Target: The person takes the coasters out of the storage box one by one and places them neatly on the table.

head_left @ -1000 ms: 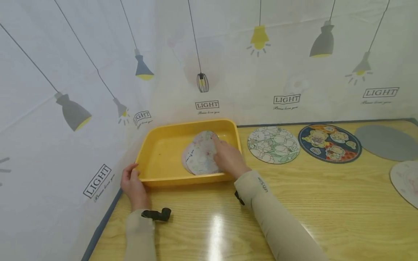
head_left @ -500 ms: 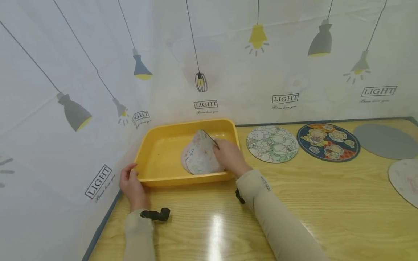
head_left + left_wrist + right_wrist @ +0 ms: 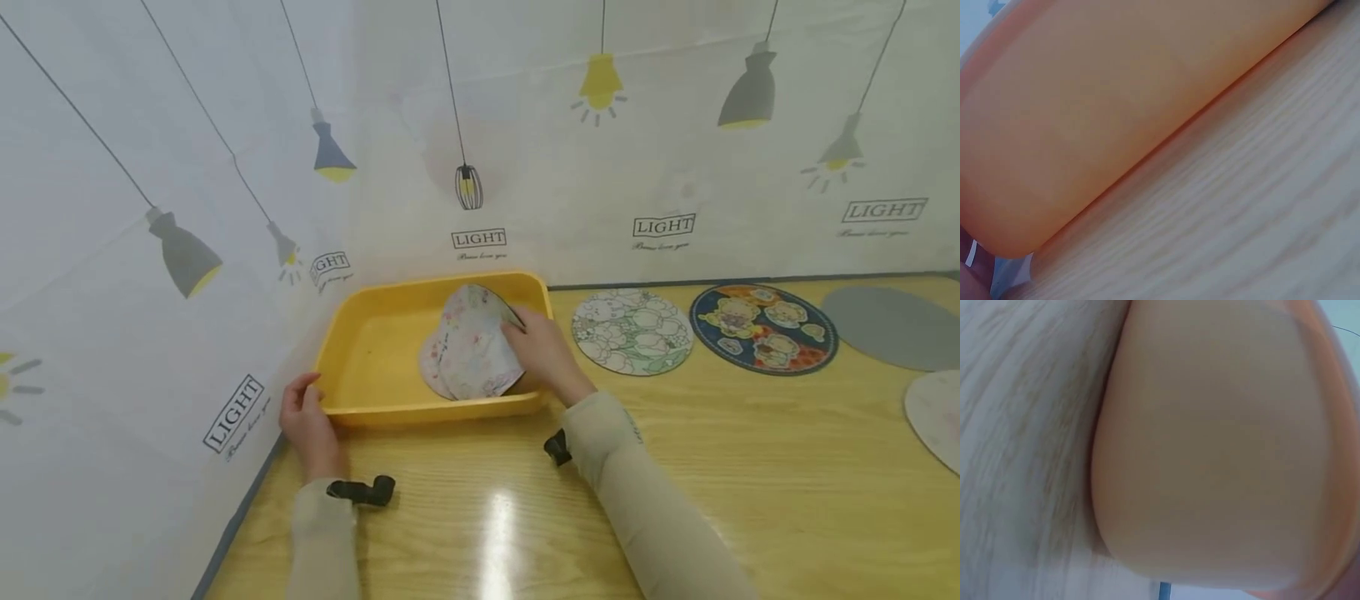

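A yellow tray (image 3: 375,354) stands against the back wall in the head view. My left hand (image 3: 309,425) grips its near left corner, fingertips at the rim. Inside the tray, my right hand (image 3: 546,350) pinches the right edge of a round, flower-printed mat (image 3: 480,337), thumb on the printed face. This mat is tilted up, its far edge raised. Under it to the left shows a pinkish mat (image 3: 433,367), mostly covered. Both wrist views are filled by the tray's outer wall (image 3: 1104,119), and the right one shows no mat.
Right of the tray, several round mats lie along the wooden table (image 3: 675,458): a green tulip-print mat (image 3: 633,332), a dark blue cartoon mat (image 3: 763,329), a plain grey mat (image 3: 892,327) and a pale mat (image 3: 937,417) cut by the frame edge. Lamp-printed cloth (image 3: 570,183) hangs behind.
The right hand has drawn slightly up and right. The flower-printed mat, bent at its far right edge half a second ago, now stands higher and flatter. The left hand keeps its place.
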`<state>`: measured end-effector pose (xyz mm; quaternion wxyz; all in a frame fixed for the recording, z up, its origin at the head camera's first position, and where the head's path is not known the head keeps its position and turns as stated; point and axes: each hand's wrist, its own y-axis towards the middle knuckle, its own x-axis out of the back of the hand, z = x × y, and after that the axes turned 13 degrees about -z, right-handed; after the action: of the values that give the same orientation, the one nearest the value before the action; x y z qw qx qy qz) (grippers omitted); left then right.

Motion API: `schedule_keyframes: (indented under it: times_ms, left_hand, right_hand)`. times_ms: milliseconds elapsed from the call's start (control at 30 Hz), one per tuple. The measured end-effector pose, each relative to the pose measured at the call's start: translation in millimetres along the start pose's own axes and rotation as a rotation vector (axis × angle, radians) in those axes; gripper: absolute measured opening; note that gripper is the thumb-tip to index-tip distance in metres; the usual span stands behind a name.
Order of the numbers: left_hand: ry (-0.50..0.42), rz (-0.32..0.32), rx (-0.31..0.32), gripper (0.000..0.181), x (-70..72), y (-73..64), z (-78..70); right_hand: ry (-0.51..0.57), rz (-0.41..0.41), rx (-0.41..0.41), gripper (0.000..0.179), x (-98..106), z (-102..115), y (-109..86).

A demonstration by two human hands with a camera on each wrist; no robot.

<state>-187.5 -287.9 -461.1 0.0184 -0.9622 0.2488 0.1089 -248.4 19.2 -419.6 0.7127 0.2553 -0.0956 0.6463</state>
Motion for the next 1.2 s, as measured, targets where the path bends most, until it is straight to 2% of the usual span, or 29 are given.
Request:
schedule_keyframes:
  times_ms: [200, 400, 567, 833, 1000, 1200]
  left_hand:
    - [0.014, 0.000, 0.005, 0.023, 1.3, -3.4, 3.4]
    - [0.001, -0.005, 0.031, 0.024, 0.2, -4.0, 3.1]
    - [0.002, -0.005, 0.017, 0.024, -1.0, -4.5, 2.4]
    - [-0.002, -0.003, 0.005, 0.024, -1.5, -2.6, 1.5]
    - [0.001, -0.002, -0.008, 0.024, -1.6, -1.8, -1.0]
    - [-0.001, -0.003, -0.022, 0.025, -1.5, -1.9, -3.3]
  right_hand:
    - [0.089, 0.005, -0.062, 0.041, 4, -9, -3.6]
    - [0.166, -0.012, -0.063, 0.040, 9, -9, -5.9]
    - [0.223, -0.030, -0.078, 0.038, 13, -9, -8.0]
    - [0.265, -0.035, -0.095, 0.046, 13, -9, -7.9]
    - [0.233, -0.047, -0.068, 0.047, 11, -8, -9.1]
    - [0.323, -0.052, -0.106, 0.048, 12, -5, -11.0]
